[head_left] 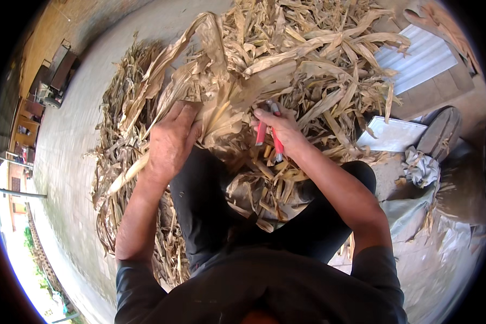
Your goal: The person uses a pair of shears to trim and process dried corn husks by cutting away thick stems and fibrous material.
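My left hand (171, 141) is closed round a dry corn stalk. The stalk's pale butt end (128, 175) sticks out below my wrist, while its wide papery leaves (216, 48) fan out above and to the right. Held in my right hand (285, 128) are red-handled pruning shears (278, 142), close to the right side of those leaves. Part of the shears is hidden by my fingers and the leaves, so I cannot tell whether the blades touch anything. Short cut stalk pieces and husk scraps (270, 191) lie between my knees.
A large heap of dry corn leaves (313, 32) spreads ahead, and a darker pile (119, 124) runs along my left. To the right are a corrugated sheet (421, 56), a flat pale panel (391, 134), a shoe (440, 134) and crumpled plastic (420, 167). A cart (59, 70) stands far left.
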The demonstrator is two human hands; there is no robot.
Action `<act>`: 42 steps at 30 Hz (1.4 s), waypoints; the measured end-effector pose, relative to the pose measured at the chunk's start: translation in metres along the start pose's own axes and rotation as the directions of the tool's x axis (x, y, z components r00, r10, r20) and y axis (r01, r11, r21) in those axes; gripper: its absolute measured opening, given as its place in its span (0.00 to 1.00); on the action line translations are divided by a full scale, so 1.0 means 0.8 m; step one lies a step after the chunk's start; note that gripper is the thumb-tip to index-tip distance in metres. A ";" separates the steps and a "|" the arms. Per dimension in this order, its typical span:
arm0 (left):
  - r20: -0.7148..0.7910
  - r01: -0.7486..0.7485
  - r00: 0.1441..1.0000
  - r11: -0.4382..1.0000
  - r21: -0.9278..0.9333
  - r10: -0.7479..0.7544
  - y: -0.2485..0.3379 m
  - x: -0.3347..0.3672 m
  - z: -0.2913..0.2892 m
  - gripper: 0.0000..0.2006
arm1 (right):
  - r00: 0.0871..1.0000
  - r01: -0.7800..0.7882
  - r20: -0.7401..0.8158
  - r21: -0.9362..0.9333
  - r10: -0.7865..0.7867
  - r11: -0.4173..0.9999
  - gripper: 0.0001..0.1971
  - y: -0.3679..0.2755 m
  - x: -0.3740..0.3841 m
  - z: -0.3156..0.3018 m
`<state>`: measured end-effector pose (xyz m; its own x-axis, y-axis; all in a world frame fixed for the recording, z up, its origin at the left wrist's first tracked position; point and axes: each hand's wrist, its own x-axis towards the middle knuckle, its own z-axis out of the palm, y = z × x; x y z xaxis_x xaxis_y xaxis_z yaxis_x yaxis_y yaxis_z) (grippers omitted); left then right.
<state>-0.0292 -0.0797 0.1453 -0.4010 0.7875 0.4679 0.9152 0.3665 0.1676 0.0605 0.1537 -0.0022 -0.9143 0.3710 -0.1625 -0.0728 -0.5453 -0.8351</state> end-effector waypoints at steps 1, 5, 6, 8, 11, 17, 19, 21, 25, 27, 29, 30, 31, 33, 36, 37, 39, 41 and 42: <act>0.008 -0.010 1.000 1.000 0.006 0.010 0.000 0.004 0.006 0.15 | 0.998 0.064 0.001 -0.074 -0.064 0.995 0.15 -0.002 0.009 -0.004; 0.028 -0.078 0.996 0.995 -0.060 0.079 0.022 0.028 0.019 0.15 | 0.955 0.183 -0.175 -0.284 -0.239 0.941 0.09 0.002 0.025 -0.016; 0.035 -0.087 0.995 0.993 -0.079 0.090 0.029 0.033 0.023 0.15 | 0.927 0.197 -0.239 -0.344 -0.289 0.918 0.08 0.002 0.027 -0.019; 0.048 -0.101 0.993 0.990 -0.097 0.107 0.035 0.042 0.031 0.15 | 0.943 0.129 -0.280 -0.190 -0.180 0.973 0.06 -0.013 0.024 -0.025; 0.071 -0.063 0.995 0.997 -0.049 0.066 0.031 0.048 0.041 0.15 | 0.915 0.222 -0.354 0.047 -0.191 0.974 0.06 -0.028 0.043 -0.027; 0.011 0.013 1.000 1.000 0.006 -0.014 0.002 0.045 0.036 0.16 | 0.873 0.230 -0.474 0.191 -0.115 0.954 0.08 -0.092 0.053 -0.071; 0.059 0.120 0.991 0.991 -0.052 -0.117 -0.008 0.039 0.029 0.17 | 0.802 0.335 -0.570 0.181 -0.179 0.925 0.04 -0.116 0.052 -0.070; 0.040 0.144 0.989 0.989 -0.045 -0.142 -0.033 0.035 0.038 0.16 | 0.715 0.380 -0.620 -0.045 -0.325 0.924 0.02 -0.126 0.067 -0.122; -0.012 0.158 0.987 0.982 -0.099 -0.160 -0.079 0.035 0.069 0.15 | 0.449 0.522 -0.746 -0.227 -0.491 0.822 0.03 -0.145 0.084 -0.180; -0.020 0.149 0.987 0.967 -0.206 -0.157 -0.085 0.047 0.081 0.16 | 0.412 0.524 -0.758 -0.257 -0.506 0.812 0.03 -0.145 0.086 -0.218; 0.015 0.180 0.983 0.952 -0.249 -0.182 -0.087 0.046 0.082 0.16 | 0.418 0.488 -0.770 -0.256 -0.482 0.834 0.04 -0.145 0.069 -0.185; 0.028 0.190 0.981 0.943 -0.275 -0.190 -0.087 0.047 0.081 0.16 | 0.447 0.496 -0.723 -0.290 -0.527 0.819 0.04 -0.152 0.056 -0.160; 0.076 0.232 0.973 0.920 -0.316 -0.219 -0.083 0.053 0.080 0.16 | 0.466 0.506 -0.677 -0.325 -0.570 0.799 0.04 -0.158 0.045 -0.145; 0.180 0.317 0.947 0.868 -0.383 -0.267 -0.072 0.068 0.072 0.15 | 0.512 0.516 -0.558 -0.409 -0.653 0.753 0.05 -0.156 0.031 -0.117; 0.344 0.414 0.900 0.773 -0.481 -0.268 -0.062 0.089 0.062 0.14 | 0.645 0.469 -0.326 -0.545 -0.691 0.695 0.05 -0.140 0.010 -0.070; 0.364 0.440 0.887 0.755 -0.486 -0.283 -0.053 0.094 0.057 0.13 | 0.724 0.416 -0.250 -0.586 -0.643 0.696 0.05 -0.132 0.001 -0.054; 0.409 0.483 0.863 0.717 -0.502 -0.296 -0.035 0.108 0.055 0.12 | 0.840 0.397 -0.075 -0.590 -0.537 0.703 0.06 -0.106 -0.004 -0.047; 0.443 0.523 0.844 0.647 -0.556 -0.302 -0.038 0.102 0.068 0.11 | 0.919 0.283 -0.021 -0.662 -0.395 0.694 0.07 -0.089 -0.017 -0.019; 0.460 0.536 0.837 0.610 -0.583 -0.296 -0.039 0.101 0.076 0.10 | 0.902 0.331 0.030 -0.688 -0.430 0.646 0.08 -0.077 -0.018 -0.018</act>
<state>-0.0929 0.0027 0.1254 -0.6249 0.7786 -0.0566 0.3666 0.3567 0.8593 0.0840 0.1926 0.0441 -0.8055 0.5470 0.2281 -0.0754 0.2871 -0.9549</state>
